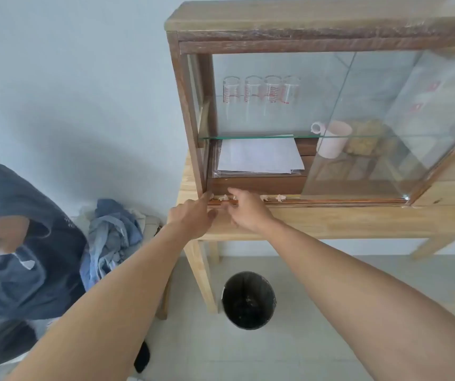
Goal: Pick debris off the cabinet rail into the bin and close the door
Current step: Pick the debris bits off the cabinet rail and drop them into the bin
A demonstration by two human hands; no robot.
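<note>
A wooden cabinet (185, 111) with glass sliding doors stands on a pale wood table (358, 221). Its glass door (372, 127) is slid to the right, leaving the left half uncovered. Small pale bits of debris (280, 198) lie along the bottom rail (330, 201). My left hand (193, 217) rests at the rail's left end, index finger pointing into the corner. My right hand (245, 209) is beside it, fingers pinching at a bit of debris on the rail. A black round bin (249, 299) stands on the floor below, under the table's edge.
Inside the cabinet are several glasses (259, 90), a stack of papers (259, 156) and a white mug (332, 138). A person in a dark shirt (22, 243) bends at the left. A heap of clothes (113, 235) lies by the wall.
</note>
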